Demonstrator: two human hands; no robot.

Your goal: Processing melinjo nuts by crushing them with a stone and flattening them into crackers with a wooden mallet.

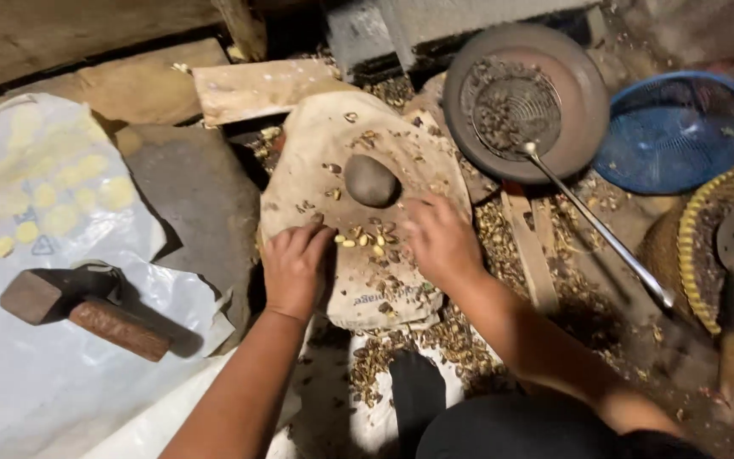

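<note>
We're down at floor level in a dim, earthy corner, and the work surface is a pale cloth-covered block (pixel 333 144), a worn sack draped over it, sitting on ground strewn with broken nut shells (pixel 435 340). At the block's centre sits a rounded dark stone (pixel 371 180) in a shallow hollow. Off the block's left edge lies a flat grey slab (pixel 193 204), and beyond that a white plastic sheet (pixel 36 365) carrying a heavy hammer (pixel 78 310) with a rusty handle, well apart from the hands. Past the block's far right corner there's a round dark pan (pixel 575 102) with a wire skimmer ladle (pixel 516 110) resting in it among dark kernels, its long metal handle running out toward the right. A blue plastic basket (pixel 681 127) sits beside the pan, and a woven basket (pixel 694 246) with a yellow rim shows at the right edge of the view. A wooden plank (pixel 256 85) lies behind the block. Now the hands: between them, on the near half of the block just below the stone, lies a scatter of pale nut kernels (pixel 367 242) mixed with shell bits. The left hand (pixel 295 268) rests knuckles up at the near left edge, fingers curled under, whether it grips anything I cannot tell. The right hand (pixel 439 238) lies palm down, fingers loosely spread, fingertips touching the scatter, holding nothing visible.
</note>
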